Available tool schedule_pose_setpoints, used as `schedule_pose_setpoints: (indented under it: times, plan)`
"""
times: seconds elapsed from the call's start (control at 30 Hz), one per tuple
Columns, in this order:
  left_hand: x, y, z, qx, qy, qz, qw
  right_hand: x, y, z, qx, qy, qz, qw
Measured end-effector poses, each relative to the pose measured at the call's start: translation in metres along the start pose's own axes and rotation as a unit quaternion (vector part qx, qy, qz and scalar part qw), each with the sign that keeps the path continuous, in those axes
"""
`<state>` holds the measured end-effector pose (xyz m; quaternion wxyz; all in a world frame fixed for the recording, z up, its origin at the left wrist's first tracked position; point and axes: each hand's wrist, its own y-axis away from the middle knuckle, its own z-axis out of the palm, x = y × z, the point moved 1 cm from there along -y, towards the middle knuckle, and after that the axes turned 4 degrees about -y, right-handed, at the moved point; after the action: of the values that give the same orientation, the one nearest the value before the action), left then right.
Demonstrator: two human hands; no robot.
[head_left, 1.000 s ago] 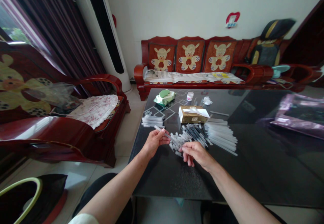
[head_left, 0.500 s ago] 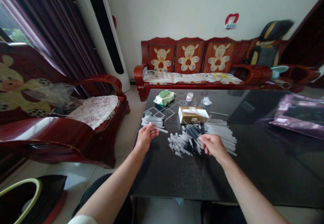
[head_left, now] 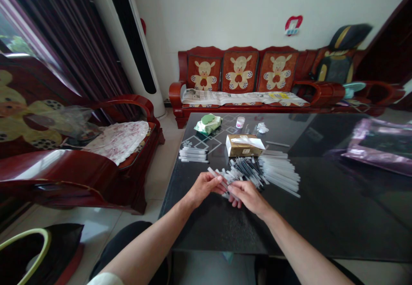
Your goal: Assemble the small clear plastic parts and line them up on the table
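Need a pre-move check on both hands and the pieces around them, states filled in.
1. Left hand holds a white tube: ok, far end shows past the fingers.
2. Right hand grips the tube's near end: cannot tell, fingers hide it.
3. Row of tubes at the table's left apart from both hands: ok.
4. Black rods in sight beyond right hand: ok.
5. Tissue box apart from both hands: ok.

Two hands show, one left hand [head_left: 206, 186] and one right hand [head_left: 248, 195], with one pale tube [head_left: 211, 171] between. Beyond are one tissue box [head_left: 245, 146], one wipes packet [head_left: 207, 124], one white tub [head_left: 240, 122], three upright sofa cushions [head_left: 240, 71]. The black refills [head_left: 247, 169] overlap beyond counting
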<state>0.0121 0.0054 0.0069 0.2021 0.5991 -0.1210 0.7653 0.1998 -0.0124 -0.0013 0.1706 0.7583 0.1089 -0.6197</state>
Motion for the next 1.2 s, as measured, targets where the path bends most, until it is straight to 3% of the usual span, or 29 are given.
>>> schedule_pose_setpoints:
  times: [0.1, 0.3, 0.63, 0.87, 1.07, 1.2]
  plan:
    - [0.001, 0.000, 0.002, -0.005, -0.018, 0.004, 1.000, -0.001, 0.002, 0.010, -0.043, -0.071, 0.028, 0.996]
    - [0.015, -0.004, -0.016, 0.059, -0.048, 0.044, 0.996, -0.006, 0.006, -0.001, -0.064, -0.118, 0.060, 0.989]
    - [0.011, -0.001, -0.011, -0.016, -0.160, 0.071, 0.984, -0.008, 0.007, 0.009, -0.099, -0.179, 0.091, 0.975]
    - [0.019, 0.004, -0.010, -0.013, -0.356, 0.090, 0.930, -0.003, 0.006, 0.006, -0.101, -0.174, 0.080, 0.976]
    - [0.021, 0.005, -0.010, -0.009, -0.454, 0.108, 0.884, -0.005, 0.004, 0.006, -0.085, -0.133, 0.082, 0.984]
    - [0.020, 0.002, -0.010, -0.011, -0.479, 0.087, 0.874, -0.003, 0.001, 0.007, -0.052, -0.058, 0.015, 0.997]
